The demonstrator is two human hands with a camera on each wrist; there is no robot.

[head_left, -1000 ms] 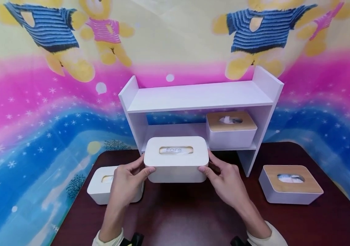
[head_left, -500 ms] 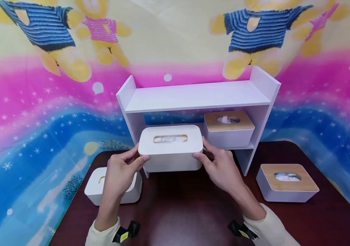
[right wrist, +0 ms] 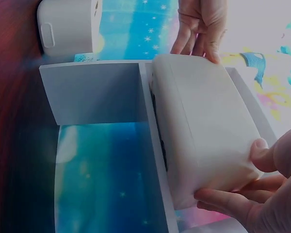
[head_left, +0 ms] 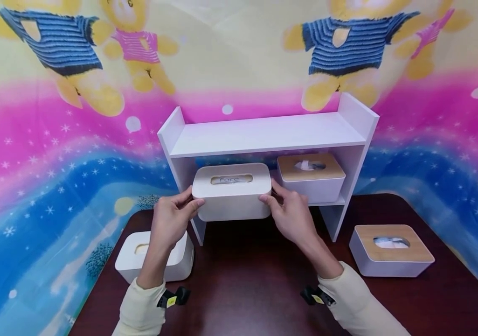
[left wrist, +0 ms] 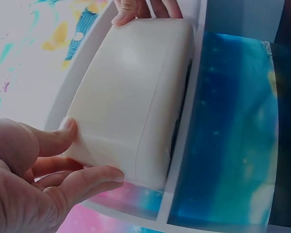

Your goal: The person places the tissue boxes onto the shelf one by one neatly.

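Both hands hold a white tissue box by its two ends, at the left part of the white rack's lower shelf. "Face" shows through the slot in its lid. My left hand grips the left end, thumb at the front corner. At the right end my right hand does the same. In the left wrist view the box appears over the shelf board; the right wrist view has the box there too. Whether it touches the shelf I cannot tell.
A wood-lidded tissue box stands on the lower shelf, right of the held one. On the dark table, another white tissue box sits left, partly behind my left forearm. A second wood-lidded box lies right. A printed cloth hangs behind.
Both hands have carried the white tissue box forward, away from me, and slightly left, from in front of the rack to its lower shelf. The other boxes have stayed put.
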